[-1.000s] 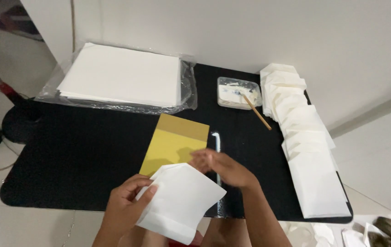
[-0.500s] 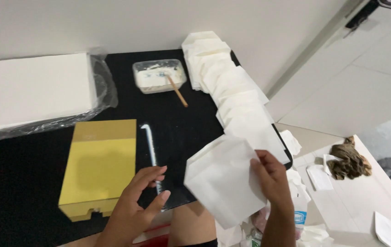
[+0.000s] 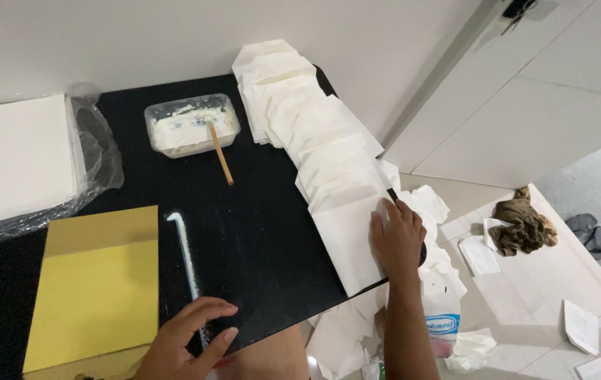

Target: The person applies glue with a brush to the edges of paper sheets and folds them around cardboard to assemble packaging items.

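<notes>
My right hand [image 3: 397,236] lies flat, fingers apart, on the nearest white envelope [image 3: 346,243]; left hand [image 3: 188,338] open, resting on black table [image 3: 258,232].

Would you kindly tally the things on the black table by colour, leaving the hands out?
White: 3, the row of folded paper envelopes under the right hand, the wrapped paper stack and the paste tub.
Yellow: 1, the board beside the left hand.
Brown: 1, the stick leaning in the tub.
Total: 5.
</notes>
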